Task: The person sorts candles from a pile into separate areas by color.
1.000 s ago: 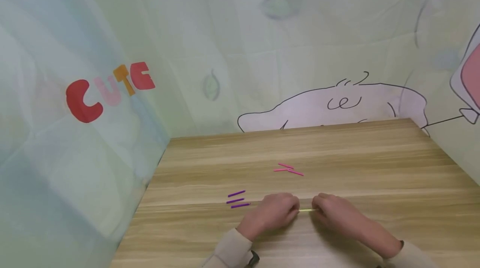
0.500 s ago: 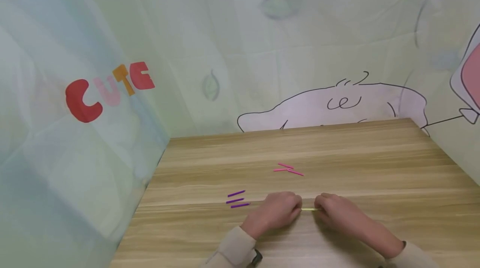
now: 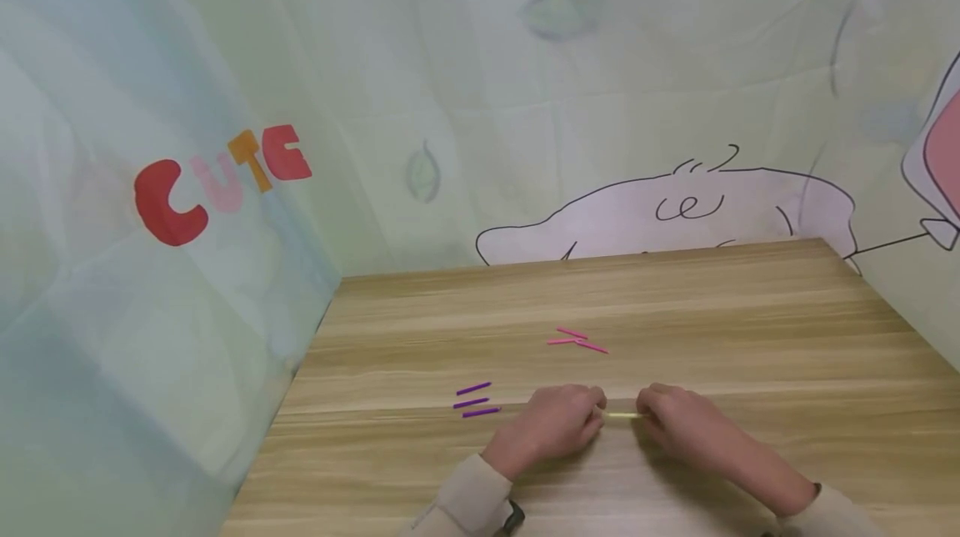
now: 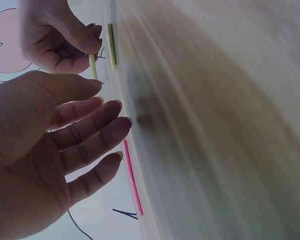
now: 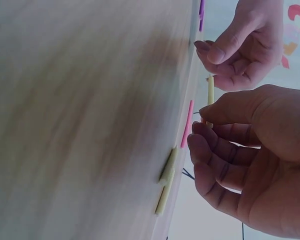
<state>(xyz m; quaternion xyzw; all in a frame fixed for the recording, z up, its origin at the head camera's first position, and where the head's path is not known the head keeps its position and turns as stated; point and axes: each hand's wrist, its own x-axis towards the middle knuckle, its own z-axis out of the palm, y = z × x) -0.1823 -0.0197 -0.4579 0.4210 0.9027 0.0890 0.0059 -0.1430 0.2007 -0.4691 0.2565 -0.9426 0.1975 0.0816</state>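
A thin pale yellow candle (image 3: 621,415) spans the gap between the two hands, just above the table. My right hand (image 3: 693,429) pinches its right end between thumb and fingertips. In the right wrist view the candle (image 5: 210,92) shows a narrow tip close to the left hand's fingers. My left hand (image 3: 551,424) is at that end, thumb and forefinger apart and the other fingers loosely bent in the left wrist view; whether it touches the tip is hard to tell. More yellow candles (image 5: 167,172) lie on the table, hidden by the right hand in the head view.
Three purple candles (image 3: 474,402) lie left of the left hand on the wooden table (image 3: 420,320). Farther back, three pink candles (image 3: 577,341) lie close together, some touching. A printed curtain (image 3: 420,62) stands behind the table and along its left side.
The yellow candle and the right hand have shifted slightly right and away from the body. The left hand's fingertips have loosened, baring the candle's left tip. The purple and pink candles stay put.
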